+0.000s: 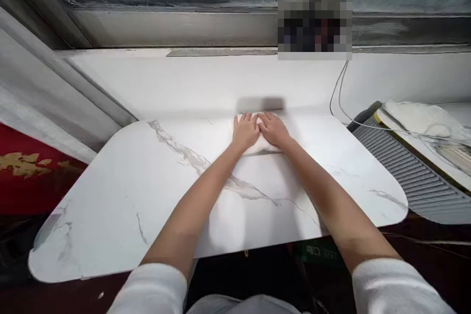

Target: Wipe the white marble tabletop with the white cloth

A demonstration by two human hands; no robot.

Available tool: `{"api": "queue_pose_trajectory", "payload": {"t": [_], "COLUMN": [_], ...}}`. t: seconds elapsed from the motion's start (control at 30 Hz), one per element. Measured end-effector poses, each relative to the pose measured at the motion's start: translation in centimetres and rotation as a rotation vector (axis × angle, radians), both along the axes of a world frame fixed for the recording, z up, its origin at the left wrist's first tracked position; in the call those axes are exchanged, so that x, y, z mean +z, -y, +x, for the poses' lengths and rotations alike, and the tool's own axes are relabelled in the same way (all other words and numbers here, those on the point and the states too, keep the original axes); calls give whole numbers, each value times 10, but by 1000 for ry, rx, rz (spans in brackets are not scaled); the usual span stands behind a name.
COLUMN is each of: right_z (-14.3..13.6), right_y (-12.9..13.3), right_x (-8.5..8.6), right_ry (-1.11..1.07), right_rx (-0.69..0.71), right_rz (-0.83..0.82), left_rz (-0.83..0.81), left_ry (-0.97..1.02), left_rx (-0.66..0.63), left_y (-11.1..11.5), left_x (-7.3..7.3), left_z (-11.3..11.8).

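A white folded cloth (pixel 262 145) lies against the back of a white marble-patterned table (pixel 176 196). My left hand (pixel 246 131) rests flat on the left part of the cloth, its fingers spread and pointing away from me. On the right part lies my right hand (pixel 273 130), also flat, with fingers stretched out over the top. The two thumbs nearly meet in the middle. Both hands cover much of the cloth, so only its front and a little between the hands shows.
Behind the table is a white wall ledge (pixel 184 78) under a window frame (pixel 176 29). A thin white cable (pixel 340 93) hangs at the right, near a ribbed grey panel (pixel 401 167) with white cloth-like material (pixel 427 117) on it. Red fabric (pixel 29 171) is at the left.
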State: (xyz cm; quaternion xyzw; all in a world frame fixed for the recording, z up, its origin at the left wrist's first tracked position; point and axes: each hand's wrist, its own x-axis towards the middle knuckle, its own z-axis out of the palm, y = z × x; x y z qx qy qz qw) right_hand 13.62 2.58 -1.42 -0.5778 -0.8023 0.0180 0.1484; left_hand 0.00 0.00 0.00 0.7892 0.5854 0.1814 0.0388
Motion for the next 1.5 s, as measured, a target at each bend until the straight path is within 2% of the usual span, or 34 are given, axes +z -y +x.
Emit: {"api": "queue_pose_trajectory", "payload": {"t": [0.13, 0.23, 0.33, 0.5, 0.7, 0.93, 1.03, 1.13, 1.23, 1.3, 1.4, 1.5], "right_z": [21, 34, 43, 55, 71, 81, 90, 98, 99, 99, 100, 108], "right_y": [-9, -9, -3, 19, 67, 152, 187, 207, 208, 199, 174, 135], "right_x": [1, 4, 8, 5, 3, 10, 11, 12, 12, 13, 13, 14], "right_ry": [13, 27, 27, -2, 44, 97, 94, 94, 87, 77, 69, 74], "right_rx": [35, -26, -101, -120, -120, -182, -167, -175, -184, -195, -233, -283], "right_rz": [27, -29, -75, -57, -57, -101, -92, -90, -116, -133, -135, -124], "left_rz": [31, 22, -23, -87, -178, -199, -263, -331, -324, -283, -213, -161], "left_ry": [30, 25, 8, 1, -56, -42, -23, -5, 13, 26, 32, 17], "left_rx": [45, 72, 46, -18, -145, -204, -312, -424, -433, -425, -416, -412], "left_y": [-9, -13, -13, 1, 49, 128, 155, 168, 166, 155, 123, 79], "left_x": [1, 1, 1, 3, 7, 10, 13, 16, 16, 13, 8, 6], "left_z": [20, 34, 44, 52, 58, 68, 68, 65, 63, 64, 69, 83]}}
